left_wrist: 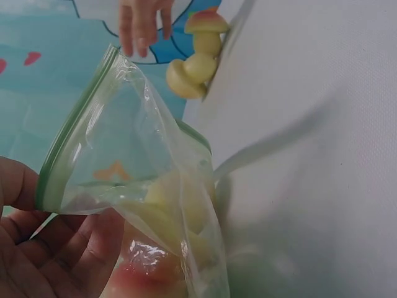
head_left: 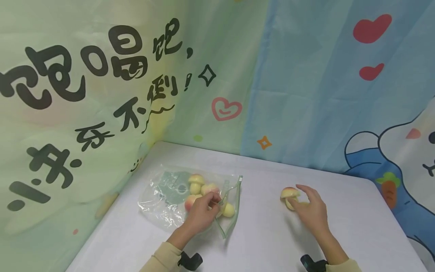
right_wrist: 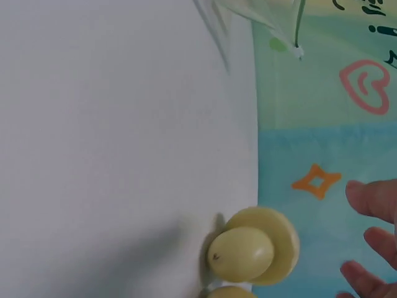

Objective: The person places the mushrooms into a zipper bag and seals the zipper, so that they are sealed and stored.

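Note:
My left hand (head_left: 202,212) pinches the open edge of a clear zip bag (head_left: 149,204) with a green seal; thumb and fingers grip that seal in the left wrist view. Inside the bag lie several toy mushrooms (head_left: 196,183), pale yellow with reddish caps. On the right, my right hand (head_left: 313,212) hovers by two more mushrooms, its fingers spread. One mushroom (left_wrist: 206,31) stands upright with a red-tinged cap, and the other mushroom (left_wrist: 186,79) lies tipped beside it. The right wrist view shows a gap between the fingertips (right_wrist: 363,198) and the nearer mushroom (right_wrist: 245,254).
A white table (head_left: 258,234) carries everything. Behind it hangs a blue printed cloth (head_left: 306,94), and a green one with dark lettering (head_left: 129,71) hangs along the left. Black straps with small devices (head_left: 191,261) sit on both wrists.

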The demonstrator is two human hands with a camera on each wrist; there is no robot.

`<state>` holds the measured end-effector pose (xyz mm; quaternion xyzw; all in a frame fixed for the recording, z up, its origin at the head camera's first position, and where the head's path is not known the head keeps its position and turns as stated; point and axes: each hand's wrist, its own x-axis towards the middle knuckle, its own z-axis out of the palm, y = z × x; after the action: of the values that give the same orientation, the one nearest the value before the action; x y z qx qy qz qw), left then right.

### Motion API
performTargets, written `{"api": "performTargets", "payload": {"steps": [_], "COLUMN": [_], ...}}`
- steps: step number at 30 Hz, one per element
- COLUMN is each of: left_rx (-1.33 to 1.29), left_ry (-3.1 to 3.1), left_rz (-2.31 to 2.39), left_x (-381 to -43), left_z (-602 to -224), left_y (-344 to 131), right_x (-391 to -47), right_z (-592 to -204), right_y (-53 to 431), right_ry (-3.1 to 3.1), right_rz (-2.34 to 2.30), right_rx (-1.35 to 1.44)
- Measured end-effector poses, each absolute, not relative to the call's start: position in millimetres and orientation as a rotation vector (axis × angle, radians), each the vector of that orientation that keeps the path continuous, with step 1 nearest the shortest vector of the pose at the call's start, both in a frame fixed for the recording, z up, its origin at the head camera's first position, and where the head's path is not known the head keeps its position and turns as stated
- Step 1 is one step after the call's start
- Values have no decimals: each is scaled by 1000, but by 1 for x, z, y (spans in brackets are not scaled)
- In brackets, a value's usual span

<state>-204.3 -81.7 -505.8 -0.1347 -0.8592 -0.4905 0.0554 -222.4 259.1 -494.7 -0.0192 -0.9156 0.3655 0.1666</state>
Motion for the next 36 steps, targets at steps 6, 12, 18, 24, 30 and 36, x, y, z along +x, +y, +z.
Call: {"api": "performTargets", "payload": {"steps": [6, 12, 18, 24, 30, 36], "left_rx": [-411, -398, -392, -392, -394, -395], "left_ry": [-2612, -2614, -2624, -2627, -2624, -2631], "left_rz": [-1482, -1495, -1483, -1473, -1482, -1478], "left_x": [-204, -204, -204, -203, -203, -204], "left_z": [-506, -506, -506, -505, -505, -505], "left_y": [-82, -81, -81, -81, -81, -81], "right_x": [-220, -220, -217, -213, -210, -206], "right_z": [-508, -518, -527, -531, -532, -536], "right_y": [278, 297, 309, 312, 313, 312], "right_ry": [-2606, -2707, -2776, -2784, -2775, -2737], "right_rz": [980, 1023, 1065, 1111, 1162, 1180], "right_rx": [-156, -306, -433, -504, -575, -629]}}
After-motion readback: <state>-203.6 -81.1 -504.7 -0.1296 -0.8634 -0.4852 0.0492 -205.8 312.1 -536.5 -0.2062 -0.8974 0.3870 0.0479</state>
